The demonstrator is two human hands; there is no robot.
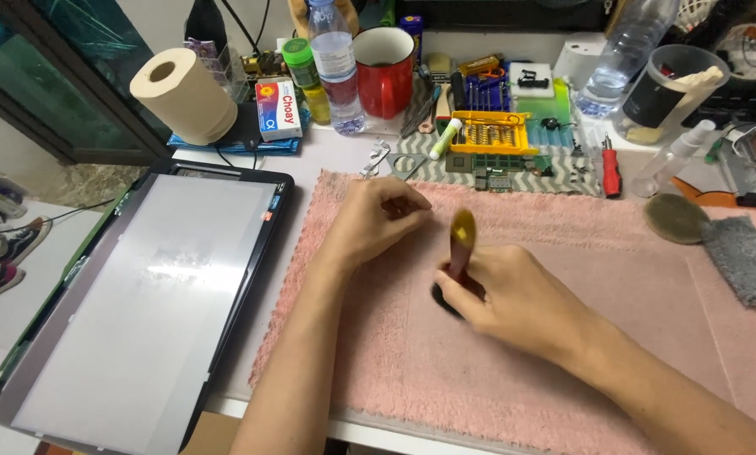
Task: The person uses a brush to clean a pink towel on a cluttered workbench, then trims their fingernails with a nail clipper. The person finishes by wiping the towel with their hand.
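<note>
- On the pink towel [512, 371] in front of me, both my hands are down at work, close to each other but not touching.
- My right hand [512, 299] is wrapped around a screwdriver [461, 244] with a red and yellow handle; fingers are clamped on it, and its yellow cap stands up above my knuckles, a bit blurred.
- Under that hand I see a small dark thing [442, 301] on the towel, mostly hidden; I can't tell what it is.
- My left hand [378, 221] rests on the towel just left of the screwdriver, fingers curled together at the tips; whether they pinch anything I can't tell.
- To my left, a flat screen panel [142, 303] lies face up, its edge beside the towel.
- At the back of the table: a paper roll [186, 94], a red mug [385, 72], a water bottle [336, 67] just beside the mug, and a yellow tool tray [489, 132].
- Far right on the towel lie a round pad [676, 218] and a grey cloth [744, 257], well apart from my hands.
</note>
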